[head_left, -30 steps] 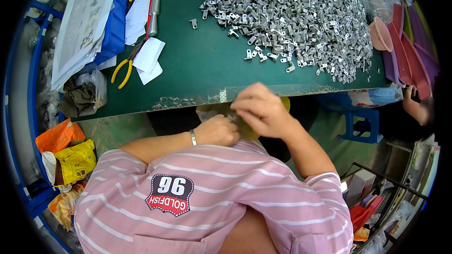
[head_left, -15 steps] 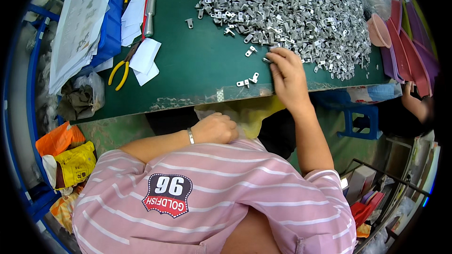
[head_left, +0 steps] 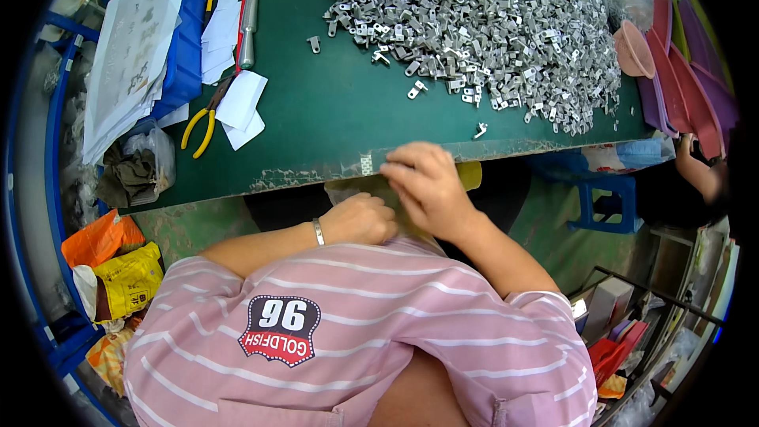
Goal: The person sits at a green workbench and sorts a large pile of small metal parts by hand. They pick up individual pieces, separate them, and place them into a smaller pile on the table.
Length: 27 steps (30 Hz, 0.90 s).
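Note:
A large heap of small bent metal brackets (head_left: 482,28) covers the far right of the green table (head_left: 292,95). A few lie loose at its near side, among them one bracket (head_left: 481,130) close to the table edge. My right hand (head_left: 431,190) is at that edge, slightly blurred, its fingers curled together over a yellowish bag (head_left: 470,175); whether brackets are in them is hidden. Below the edge, against my body, my left hand (head_left: 362,217) is closed in a fist beside the bag's near side. What it grips, if anything, does not show.
On the left lie yellow-handled pliers (head_left: 199,130), white paper slips (head_left: 241,99) and a blue bin (head_left: 183,55) topped with printed sheets. A pink bowl (head_left: 634,49) stands right of the heap. A blue stool (head_left: 605,205) and another person's arm (head_left: 700,170) are at the right.
My right hand has moved from the heap's near side back toward me, to the table edge. Loose brackets near the edge are gone from there; one now lies farther right. My left hand stays put.

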Each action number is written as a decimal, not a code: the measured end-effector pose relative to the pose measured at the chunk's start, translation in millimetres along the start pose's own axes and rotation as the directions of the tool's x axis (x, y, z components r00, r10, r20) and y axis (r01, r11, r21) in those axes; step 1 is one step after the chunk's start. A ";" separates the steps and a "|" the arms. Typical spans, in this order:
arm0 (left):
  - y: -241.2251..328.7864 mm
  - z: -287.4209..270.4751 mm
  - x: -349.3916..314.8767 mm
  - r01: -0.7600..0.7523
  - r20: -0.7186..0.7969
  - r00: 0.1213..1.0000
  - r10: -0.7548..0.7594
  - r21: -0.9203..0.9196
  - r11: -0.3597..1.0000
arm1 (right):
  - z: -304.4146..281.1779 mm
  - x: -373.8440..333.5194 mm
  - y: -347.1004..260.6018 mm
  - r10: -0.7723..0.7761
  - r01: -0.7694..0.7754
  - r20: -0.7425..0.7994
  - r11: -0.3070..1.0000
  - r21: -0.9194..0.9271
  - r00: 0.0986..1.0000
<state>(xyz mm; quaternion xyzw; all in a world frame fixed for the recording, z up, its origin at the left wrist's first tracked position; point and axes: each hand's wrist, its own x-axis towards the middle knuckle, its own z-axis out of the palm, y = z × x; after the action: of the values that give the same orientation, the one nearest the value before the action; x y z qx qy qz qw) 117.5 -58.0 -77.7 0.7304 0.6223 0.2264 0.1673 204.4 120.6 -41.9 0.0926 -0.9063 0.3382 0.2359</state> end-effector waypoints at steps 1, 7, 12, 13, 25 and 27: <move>-1.7 6.5 -2.7 -0.006 -0.026 1.000 0.006 -0.018 1.000 | 0.5 -3.7 -5.9 -0.029 0.029 -0.006 0.999 0.032 1.000; 0.8 -3.0 -3.4 0.027 0.092 0.995 -0.025 -0.021 0.999 | -38.9 12.8 33.0 0.229 -0.317 -0.291 0.898 -0.305 0.929; -1.0 -1.3 2.3 -0.013 0.078 0.997 0.014 -0.013 1.000 | -39.2 63.8 90.3 0.142 -0.189 -0.135 0.864 -0.467 0.981; -1.5 -2.0 4.5 -0.025 0.095 0.995 0.024 0.006 1.000 | -34.4 69.4 87.9 0.124 -0.158 -0.099 0.830 -0.535 0.987; 1.7 -2.4 6.2 -0.021 0.134 0.991 0.019 0.017 1.000 | -32.5 66.2 39.4 -0.074 0.104 0.174 0.980 -0.170 0.982; 1.0 -3.0 6.8 -0.011 0.144 0.989 0.008 0.014 1.000 | -35.2 63.7 32.0 -0.106 0.116 0.194 0.992 -0.043 0.975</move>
<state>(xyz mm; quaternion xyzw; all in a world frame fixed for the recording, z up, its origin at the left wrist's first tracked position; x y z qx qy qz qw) 117.5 -51.6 -73.9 0.7490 0.6067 0.1693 0.2056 151.3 167.3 -5.7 0.1688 -0.9271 0.2892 0.1685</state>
